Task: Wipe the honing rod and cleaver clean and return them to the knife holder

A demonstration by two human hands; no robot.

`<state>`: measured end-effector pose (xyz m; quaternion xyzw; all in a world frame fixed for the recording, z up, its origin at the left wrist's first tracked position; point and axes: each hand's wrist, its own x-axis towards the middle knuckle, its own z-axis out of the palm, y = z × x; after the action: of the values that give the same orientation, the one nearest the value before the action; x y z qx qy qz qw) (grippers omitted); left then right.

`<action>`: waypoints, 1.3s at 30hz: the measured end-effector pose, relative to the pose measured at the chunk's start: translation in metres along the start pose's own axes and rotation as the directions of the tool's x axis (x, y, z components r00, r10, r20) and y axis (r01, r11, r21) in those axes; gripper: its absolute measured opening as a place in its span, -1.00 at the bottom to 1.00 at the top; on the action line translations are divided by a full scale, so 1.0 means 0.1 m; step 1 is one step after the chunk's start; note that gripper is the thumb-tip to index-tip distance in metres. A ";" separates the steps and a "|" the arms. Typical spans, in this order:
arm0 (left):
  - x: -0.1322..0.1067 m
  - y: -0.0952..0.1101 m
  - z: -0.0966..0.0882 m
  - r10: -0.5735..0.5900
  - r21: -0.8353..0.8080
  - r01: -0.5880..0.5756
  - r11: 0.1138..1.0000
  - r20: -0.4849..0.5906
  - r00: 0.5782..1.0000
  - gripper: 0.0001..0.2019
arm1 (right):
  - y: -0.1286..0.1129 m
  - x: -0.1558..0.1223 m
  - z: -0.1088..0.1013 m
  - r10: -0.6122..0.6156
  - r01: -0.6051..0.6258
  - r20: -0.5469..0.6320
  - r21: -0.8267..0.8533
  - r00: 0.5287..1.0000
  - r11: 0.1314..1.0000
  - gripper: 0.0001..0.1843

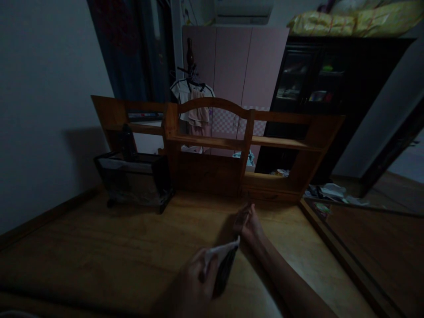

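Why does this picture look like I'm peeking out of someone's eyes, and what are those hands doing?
There's no machine here: a person is wearing a camera on their head, looking forward and down, so you see nearly what they see. This one picture comes from that camera.

The two bare hands are theirs. The left hand holds a dark thing with a pale edge; it's too blurry and dim to say what it is. The right hand is just beyond it, and I can't tell whether it holds anything.

Below them is a wooden surface. On it stand a wooden shelf unit and, at the left, a dark-framed box with a black object on top.
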<state>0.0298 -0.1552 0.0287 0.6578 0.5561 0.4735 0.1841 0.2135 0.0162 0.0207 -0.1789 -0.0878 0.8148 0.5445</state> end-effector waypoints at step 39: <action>-0.27 -0.26 -0.04 0.591 0.237 -0.688 0.686 0.369 0.717 -0.28 | 0.11 0.25 -0.44 -0.160 0.095 0.319 0.210 0.934 0.973 -0.73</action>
<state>0.0138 -0.1724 -0.0010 0.8896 0.3355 0.3067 -0.0452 0.2126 0.0321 -0.0289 0.0206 -0.1115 0.8007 0.5882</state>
